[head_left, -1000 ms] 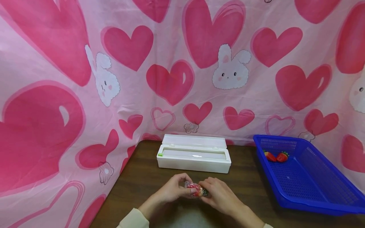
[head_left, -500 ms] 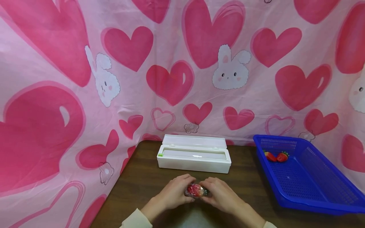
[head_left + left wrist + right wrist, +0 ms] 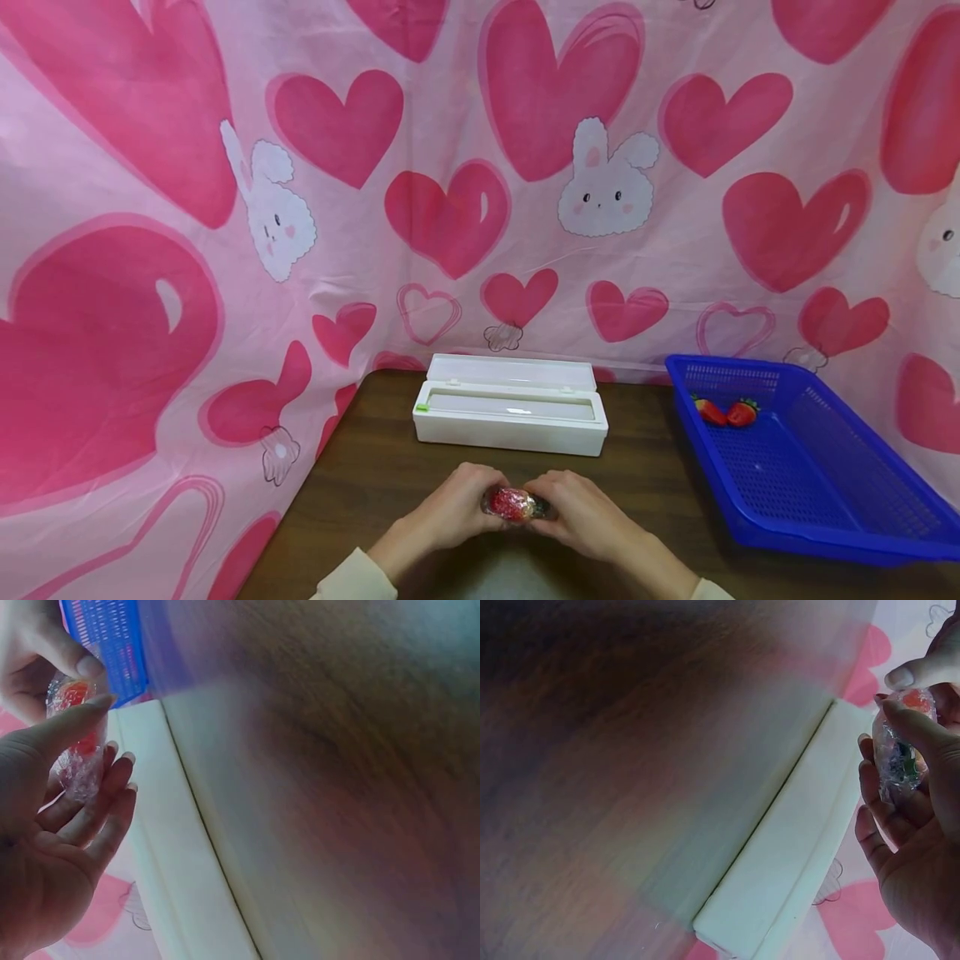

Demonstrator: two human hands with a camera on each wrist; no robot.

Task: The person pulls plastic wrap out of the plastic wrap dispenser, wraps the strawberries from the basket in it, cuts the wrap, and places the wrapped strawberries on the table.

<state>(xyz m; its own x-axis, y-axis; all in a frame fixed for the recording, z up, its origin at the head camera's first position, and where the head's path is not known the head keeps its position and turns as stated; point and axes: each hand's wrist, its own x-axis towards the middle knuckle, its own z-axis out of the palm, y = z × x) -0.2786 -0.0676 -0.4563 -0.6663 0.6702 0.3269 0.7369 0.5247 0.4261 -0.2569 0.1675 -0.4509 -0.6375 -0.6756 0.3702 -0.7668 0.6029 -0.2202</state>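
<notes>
A strawberry (image 3: 512, 503) wrapped in clear plastic film is held between both hands above the front of the table. My left hand (image 3: 463, 505) pinches its left end, thumb on one side and fingers on the other. Its right end, where the green leaves are, is gripped by my right hand (image 3: 581, 514). In the left wrist view the film (image 3: 81, 776) is crumpled at the end by the left fingers. The right wrist view shows the wrapped strawberry (image 3: 907, 754) with its green leaves under the film, between right thumb and fingers.
Behind the hands stands a white cling film box (image 3: 510, 433), its lid (image 3: 512, 368) raised at the back. To the right is a blue plastic basket (image 3: 832, 546) with two strawberry pieces (image 3: 742, 412) in its far left corner. A pink heart-patterned cloth hangs behind.
The left thumb has moved off the top of the strawberry to its left end, leaving more of the red showing. Both hands stay in nearly the same place. Box and basket are unchanged.
</notes>
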